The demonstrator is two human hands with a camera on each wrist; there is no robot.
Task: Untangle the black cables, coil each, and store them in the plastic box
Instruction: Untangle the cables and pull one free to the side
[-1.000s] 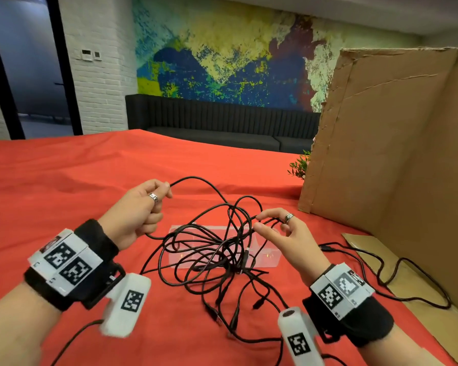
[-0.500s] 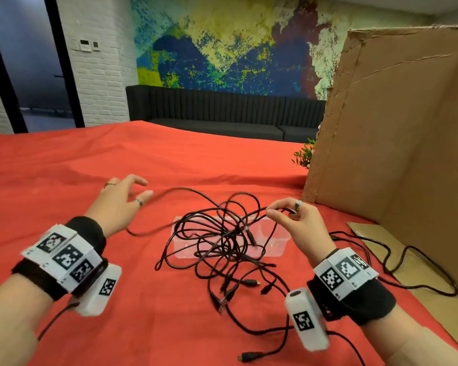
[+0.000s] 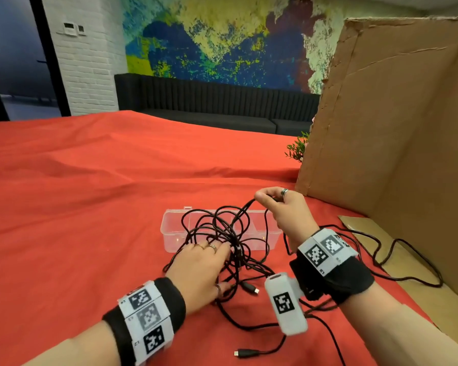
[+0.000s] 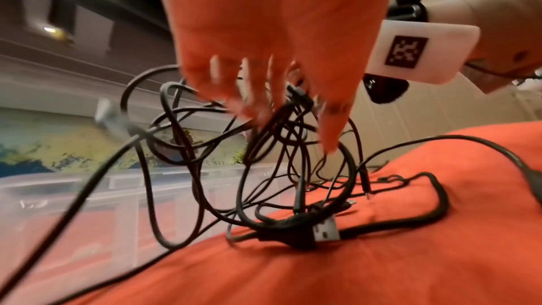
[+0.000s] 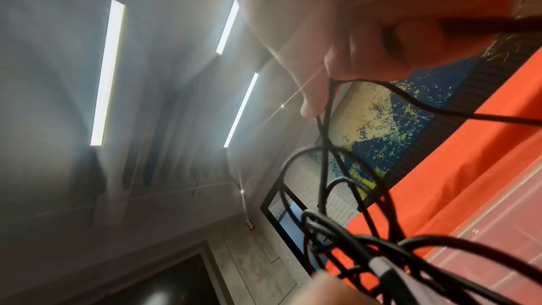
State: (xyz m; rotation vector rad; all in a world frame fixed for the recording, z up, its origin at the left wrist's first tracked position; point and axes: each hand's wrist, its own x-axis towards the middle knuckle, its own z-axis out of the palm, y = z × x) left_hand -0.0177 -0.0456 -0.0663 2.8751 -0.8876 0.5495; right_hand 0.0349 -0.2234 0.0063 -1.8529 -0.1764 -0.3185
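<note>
A tangle of black cables (image 3: pixel 230 239) lies on the red cloth, partly draped over the clear plastic box (image 3: pixel 169 233). My left hand (image 3: pixel 224 265) lies over the near side of the tangle. In the left wrist view its blurred fingers (image 4: pixel 249 106) point straight down into the black cables (image 4: pixel 293 171), and no grip shows. My right hand (image 3: pixel 261 199) pinches one strand and holds it up above the box's right end. The right wrist view shows that hand (image 5: pixel 322 92) with a loop of black cable (image 5: pixel 325 138) hanging from its fingers.
A tall cardboard wall (image 3: pixel 394 128) stands on the right, with a flat cardboard sheet (image 3: pixel 413 265) at its foot and a separate black cable (image 3: pixel 397 262) on it. A small plant (image 3: pixel 298 149) peeks from behind. Loose plug ends (image 3: pixel 245 353) lie near me on the red cloth (image 3: pixel 77 207).
My left hand let go of the strand it held out to the left and moved right onto the tangle. My right hand carried its strand higher and farther away.
</note>
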